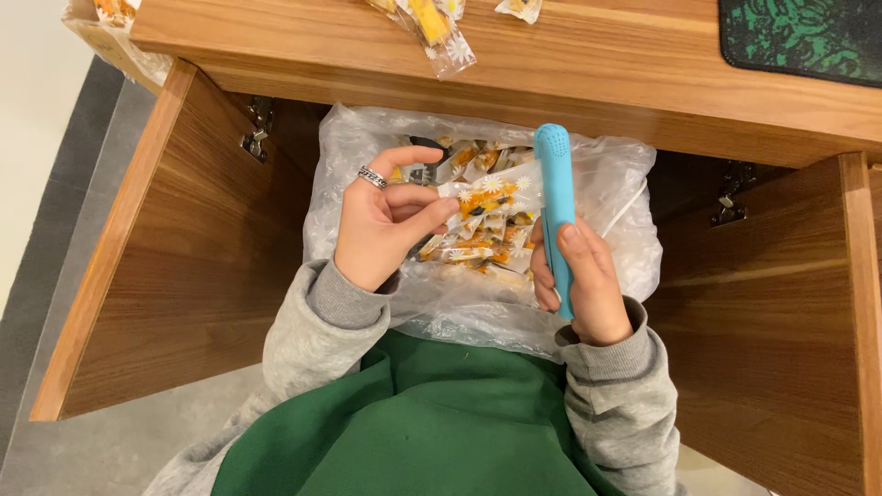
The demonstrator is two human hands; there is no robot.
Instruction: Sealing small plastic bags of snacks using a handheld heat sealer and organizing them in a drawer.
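Head view, 1 frame: left hand point(384, 225), ringed, pinched shut on 1 small clear packet point(490, 195) with a daisy print and orange filling, held over an open plastic bag point(606, 184) on the lap. Right hand point(581, 280) was wrapped tight around a slim blue sealer point(555, 197), upright, its upper part touching the packet's right end. Bag held many like packets point(469, 253). More packets point(436, 26) lay on the wooden desk point(597, 64) above; green mat point(799, 37) at its right corner.
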